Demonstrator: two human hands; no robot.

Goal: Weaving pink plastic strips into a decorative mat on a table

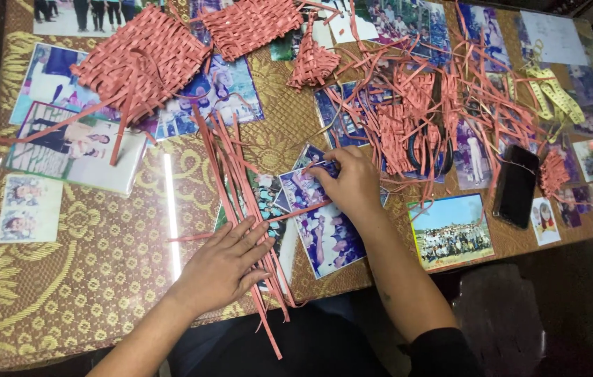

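Now the left hand (223, 265) lies open and flat, fingers spread, pressing a bundle of pink paper strips (240, 188) at lower centre of the frame. Just right, the right hand (352, 183) pinches one strip's end, fingers curled, above the photographs (324, 237).

Single head-worn view, looking steeply down, close over the table (101, 279), near edge at bottom

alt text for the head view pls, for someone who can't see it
Seen from above, a person's left hand presses flat on a bundle of pink paper strips while the right hand pinches one strip, on a glass-topped table with photographs under the glass. Woven pink strip mats, loose strips, a black phone and a yellow tape measure lie beyond.
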